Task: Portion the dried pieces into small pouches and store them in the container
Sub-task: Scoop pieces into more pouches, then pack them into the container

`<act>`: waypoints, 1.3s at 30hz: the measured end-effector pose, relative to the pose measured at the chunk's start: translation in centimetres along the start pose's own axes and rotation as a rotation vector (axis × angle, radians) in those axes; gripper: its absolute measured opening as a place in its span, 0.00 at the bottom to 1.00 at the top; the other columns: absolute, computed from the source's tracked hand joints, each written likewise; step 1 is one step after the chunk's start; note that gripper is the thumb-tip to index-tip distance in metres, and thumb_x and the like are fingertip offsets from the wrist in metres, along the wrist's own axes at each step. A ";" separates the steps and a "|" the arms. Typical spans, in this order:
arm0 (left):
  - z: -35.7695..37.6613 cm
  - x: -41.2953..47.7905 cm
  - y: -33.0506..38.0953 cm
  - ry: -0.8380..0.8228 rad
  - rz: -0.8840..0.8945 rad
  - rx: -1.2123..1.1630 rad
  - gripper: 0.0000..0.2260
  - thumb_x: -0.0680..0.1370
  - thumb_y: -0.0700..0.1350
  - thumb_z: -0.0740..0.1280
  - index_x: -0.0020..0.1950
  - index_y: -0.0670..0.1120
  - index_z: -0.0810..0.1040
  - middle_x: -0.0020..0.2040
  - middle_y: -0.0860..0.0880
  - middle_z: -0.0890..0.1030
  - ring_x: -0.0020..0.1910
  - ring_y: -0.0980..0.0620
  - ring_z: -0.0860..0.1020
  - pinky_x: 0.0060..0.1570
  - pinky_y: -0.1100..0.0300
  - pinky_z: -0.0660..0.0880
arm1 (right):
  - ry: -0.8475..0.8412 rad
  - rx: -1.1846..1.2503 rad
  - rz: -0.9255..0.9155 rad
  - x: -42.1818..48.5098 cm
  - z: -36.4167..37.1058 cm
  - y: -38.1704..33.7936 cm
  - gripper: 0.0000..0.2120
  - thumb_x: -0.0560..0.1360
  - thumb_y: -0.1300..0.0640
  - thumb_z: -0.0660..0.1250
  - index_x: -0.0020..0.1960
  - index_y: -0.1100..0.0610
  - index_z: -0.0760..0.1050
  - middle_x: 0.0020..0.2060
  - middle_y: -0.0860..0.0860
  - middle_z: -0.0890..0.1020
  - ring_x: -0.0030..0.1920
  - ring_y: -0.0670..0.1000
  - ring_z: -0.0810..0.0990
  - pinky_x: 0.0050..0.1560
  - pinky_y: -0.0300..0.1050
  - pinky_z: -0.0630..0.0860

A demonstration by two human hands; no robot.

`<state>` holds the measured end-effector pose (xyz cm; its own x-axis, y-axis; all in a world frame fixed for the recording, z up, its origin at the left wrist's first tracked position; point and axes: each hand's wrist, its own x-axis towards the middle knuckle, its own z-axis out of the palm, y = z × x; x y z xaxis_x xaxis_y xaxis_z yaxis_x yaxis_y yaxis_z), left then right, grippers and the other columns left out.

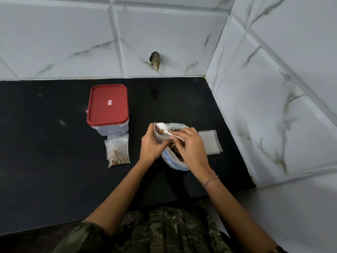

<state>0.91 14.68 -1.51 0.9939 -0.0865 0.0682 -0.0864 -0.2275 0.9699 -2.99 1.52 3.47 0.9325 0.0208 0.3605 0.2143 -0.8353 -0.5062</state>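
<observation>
My left hand point(151, 143) grips a small clear pouch point(160, 136) upright, its mouth open. My right hand point(189, 146) pinches the handle of a white plastic spoon point(162, 127), whose bowl sits at the pouch mouth with a few dried pieces in it. Beneath both hands lies a larger clear bag point(175, 164) holding dark dried pieces. A filled small pouch point(117, 151) lies flat on the black counter, just in front of the clear container with a red lid point(108, 105), which is closed.
A stack of empty flat pouches point(209, 141) lies right of the bag. The black counter point(45, 143) ends at white marble-tiled walls behind and to the right point(273, 88). A hole in the back wall point(155, 60) sits above the counter.
</observation>
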 end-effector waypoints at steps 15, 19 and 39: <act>-0.5 -0.7 -0.5 0.006 0.097 0.022 0.18 0.69 0.40 0.75 0.55 0.44 0.74 0.49 0.53 0.80 0.48 0.60 0.79 0.46 0.70 0.73 | 0.068 -0.192 -0.270 -1.7 0.2 0.9 0.13 0.72 0.59 0.67 0.57 0.57 0.80 0.46 0.51 0.79 0.50 0.47 0.69 0.52 0.35 0.68; -0.5 -1.0 -0.6 0.018 0.089 0.020 0.18 0.70 0.41 0.75 0.56 0.43 0.74 0.49 0.54 0.80 0.48 0.61 0.78 0.45 0.71 0.73 | 0.090 -0.283 -0.369 -2.4 0.8 1.6 0.14 0.73 0.58 0.64 0.57 0.59 0.80 0.49 0.54 0.80 0.52 0.50 0.70 0.53 0.42 0.74; -0.7 -2.2 -3.4 -0.058 -0.028 0.087 0.25 0.71 0.40 0.74 0.63 0.50 0.66 0.56 0.53 0.76 0.53 0.60 0.76 0.46 0.76 0.71 | -0.100 0.384 0.229 -3.5 1.2 1.6 0.12 0.76 0.59 0.66 0.59 0.53 0.79 0.49 0.44 0.79 0.51 0.40 0.77 0.52 0.30 0.73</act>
<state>-0.96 16.28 -4.78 0.9906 -0.1344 0.0250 -0.0665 -0.3137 0.9472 -5.56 0.74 0.42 0.9879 -0.0720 0.1375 0.0740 -0.5605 -0.8249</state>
